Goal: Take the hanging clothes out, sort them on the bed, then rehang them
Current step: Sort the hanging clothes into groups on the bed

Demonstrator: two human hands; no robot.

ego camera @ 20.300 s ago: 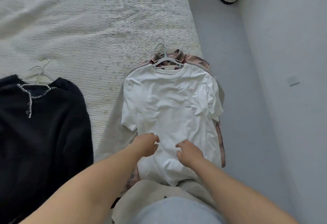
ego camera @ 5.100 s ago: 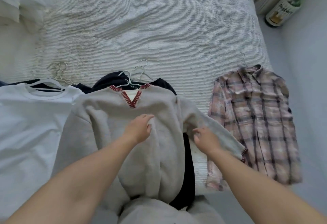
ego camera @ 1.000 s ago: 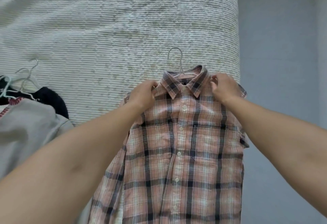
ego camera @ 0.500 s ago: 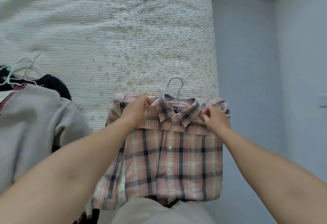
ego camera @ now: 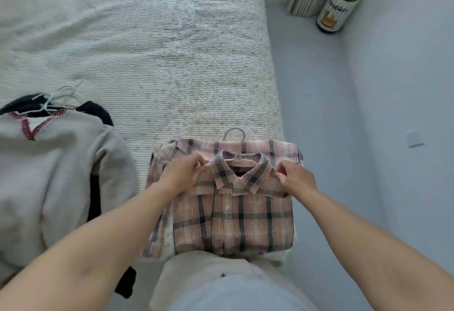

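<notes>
Shirt (ego camera: 233,222) lower now, beside grey sweater (ego camera: 49,175).

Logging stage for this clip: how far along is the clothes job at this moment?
Done: the clothes are out and lie on the bed; a grey sweater on its hanger rests over a dark garment. In hand: the left hand and right hand pinch the shoulders of the plaid shirt, which lies flat, its hanger hook showing. Left: rehanging; nothing hangs in view.

Pink plaid shirt (ego camera: 233,214) (grey sweater (ego camera: 49,175); red-trimmed)
</notes>
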